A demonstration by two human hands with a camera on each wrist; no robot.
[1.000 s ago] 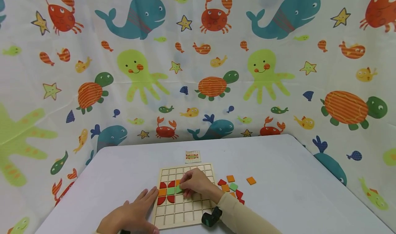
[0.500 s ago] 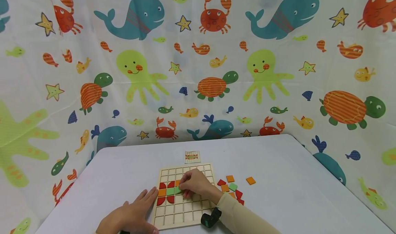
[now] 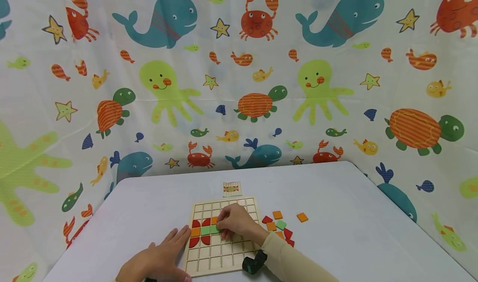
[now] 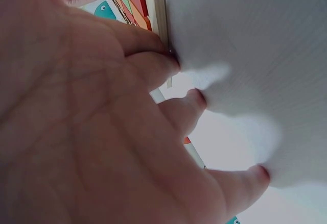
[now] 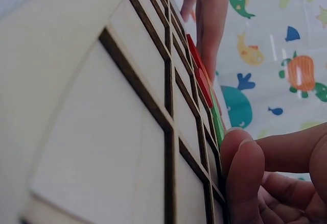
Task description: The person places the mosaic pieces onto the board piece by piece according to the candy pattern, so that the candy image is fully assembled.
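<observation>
A light wooden grid board (image 3: pixel 220 257) lies on the white table. My left hand (image 3: pixel 162 249) rests along its left edge with fingers spread; in the left wrist view, fingertips (image 4: pixel 258 175) touch the tabletop. Over the board's middle, my right hand (image 3: pixel 237 220) has its curled fingers and thumb at the right edge of a green square tile (image 3: pixel 214 229), which lies flat in its cell beside another green tile (image 3: pixel 205 230). In the right wrist view the right hand's fingertips (image 5: pixel 237 142) meet close over the grid. Red rounded pieces (image 3: pixel 194 242) and orange tiles (image 3: pixel 196 232) fill nearby cells.
Right of the board lie loose orange tiles (image 3: pixel 277 215), red pieces (image 3: pixel 288 233) and a green tile (image 3: pixel 281 224). A small printed pattern card (image 3: pixel 232 189) lies behind the board. A sea-animal curtain (image 3: pixel 224 108) hangs beyond the table (image 3: pixel 328 215).
The green tile at my right fingertips has gone from tilted to flat in its cell. The right hand has hardly moved, and my left hand stays at the board's edge.
</observation>
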